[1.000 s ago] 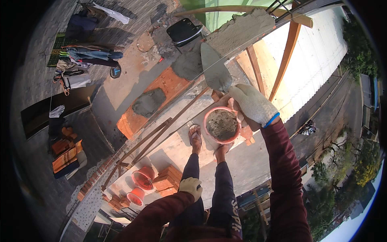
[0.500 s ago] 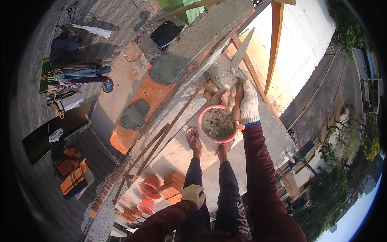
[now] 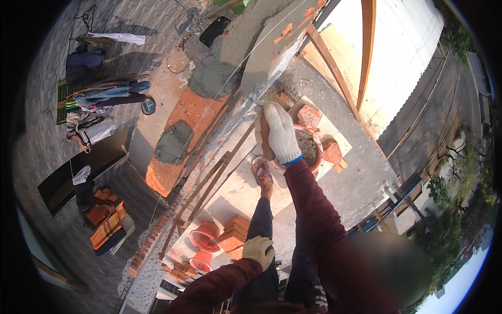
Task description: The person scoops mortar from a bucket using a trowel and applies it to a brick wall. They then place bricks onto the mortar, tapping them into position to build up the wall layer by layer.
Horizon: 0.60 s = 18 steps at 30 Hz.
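Note:
My right hand (image 3: pixel 281 132), in a white knitted glove, is closed around a trowel's handle, above a red bucket of grey mortar (image 3: pixel 308 147) that it partly hides. The mortar-smeared trowel blade (image 3: pixel 253 78) lies against the edge of the wall top. Fresh mortar patches (image 3: pixel 174 142) sit on the orange brick top (image 3: pixel 162 175) to the left. My left hand (image 3: pixel 257 251), in a pale glove, rests on my left thigh with its fingers curled over it. Broken bricks (image 3: pixel 308 116) lie beside the bucket, and my sandalled left foot (image 3: pixel 263 175) shows below it.
A string runs along the wall beside wooden poles (image 3: pixel 188 206). Two red buckets (image 3: pixel 205 236) and stacked bricks (image 3: pixel 232 236) lie near my left leg. Hanging laundry (image 3: pixel 107 97) is over at the left. A white corrugated roof (image 3: pixel 402 49) and a road (image 3: pixel 418 120) lie right and below.
My right hand with the trowel has moved left from beside the bucket to over it, and the blade has swung to the wall edge. My left hand stays on the thigh.

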Motion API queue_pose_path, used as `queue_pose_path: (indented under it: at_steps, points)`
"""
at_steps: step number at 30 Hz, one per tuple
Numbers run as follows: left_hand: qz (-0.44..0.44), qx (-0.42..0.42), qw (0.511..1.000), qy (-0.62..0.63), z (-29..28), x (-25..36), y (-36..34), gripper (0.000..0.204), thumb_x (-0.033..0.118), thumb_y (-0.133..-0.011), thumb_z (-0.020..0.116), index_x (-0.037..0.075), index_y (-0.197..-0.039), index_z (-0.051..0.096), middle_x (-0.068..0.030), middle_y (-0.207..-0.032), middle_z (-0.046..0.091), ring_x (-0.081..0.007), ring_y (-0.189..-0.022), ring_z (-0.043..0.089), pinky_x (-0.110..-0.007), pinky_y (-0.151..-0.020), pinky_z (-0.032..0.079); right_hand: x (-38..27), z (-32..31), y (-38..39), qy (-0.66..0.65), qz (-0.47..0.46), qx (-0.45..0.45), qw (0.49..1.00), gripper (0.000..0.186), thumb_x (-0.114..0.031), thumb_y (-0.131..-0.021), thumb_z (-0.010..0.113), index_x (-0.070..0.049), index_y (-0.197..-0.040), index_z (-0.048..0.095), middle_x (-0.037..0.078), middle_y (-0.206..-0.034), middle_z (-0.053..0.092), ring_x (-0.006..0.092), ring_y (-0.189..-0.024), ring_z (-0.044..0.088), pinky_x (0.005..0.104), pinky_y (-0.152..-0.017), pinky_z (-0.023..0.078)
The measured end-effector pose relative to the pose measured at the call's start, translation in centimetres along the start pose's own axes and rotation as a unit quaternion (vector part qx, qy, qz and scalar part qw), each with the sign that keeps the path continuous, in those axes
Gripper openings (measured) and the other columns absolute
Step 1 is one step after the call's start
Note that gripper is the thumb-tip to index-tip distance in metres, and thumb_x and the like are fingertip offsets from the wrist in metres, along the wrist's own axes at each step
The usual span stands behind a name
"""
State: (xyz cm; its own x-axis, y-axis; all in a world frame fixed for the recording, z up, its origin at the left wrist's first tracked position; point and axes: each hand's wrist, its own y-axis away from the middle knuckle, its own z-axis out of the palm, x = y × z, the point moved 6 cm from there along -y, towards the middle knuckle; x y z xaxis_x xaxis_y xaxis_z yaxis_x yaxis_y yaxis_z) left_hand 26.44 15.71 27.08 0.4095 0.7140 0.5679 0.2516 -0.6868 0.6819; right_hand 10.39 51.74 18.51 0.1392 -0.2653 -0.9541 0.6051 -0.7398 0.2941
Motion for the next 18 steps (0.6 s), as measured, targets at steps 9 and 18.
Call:
queue_pose_path:
  at_steps: [9, 18]
  points:
    - [0.006, -0.018, 1.000, 0.003, 0.5, 0.0, -0.5, 0.028, 0.026, -0.085, 0.074, 0.013, -0.110, 0.077, -0.0047, -0.114, 0.074, -0.0282, -0.113, 0.066, -0.047, -0.099, 0.049, 4.7, 11.5, 10.4, -0.029, 0.110, -0.098, 0.989, 0.042, -0.035, -0.111, 0.055, 0.003, -0.126, 0.059, 0.012, -0.083, 0.063, 0.0223, -0.073, 0.066, 0.0380, -0.067, 0.053]
    - [-0.004, 0.015, 1.000, 0.001, -0.5, 0.5, -0.2, 0.026, 0.023, -0.084, 0.075, 0.011, -0.107, 0.075, -0.0047, -0.116, 0.074, -0.0284, -0.115, 0.065, -0.047, -0.098, 0.049, 3.6, -7.2, 18.7, 0.342, 0.134, -0.086, 0.926, 0.028, -0.023, -0.096, 0.072, -0.003, -0.111, 0.059, 0.020, -0.087, 0.066, 0.0404, -0.077, 0.070, 0.0493, -0.068, 0.053]
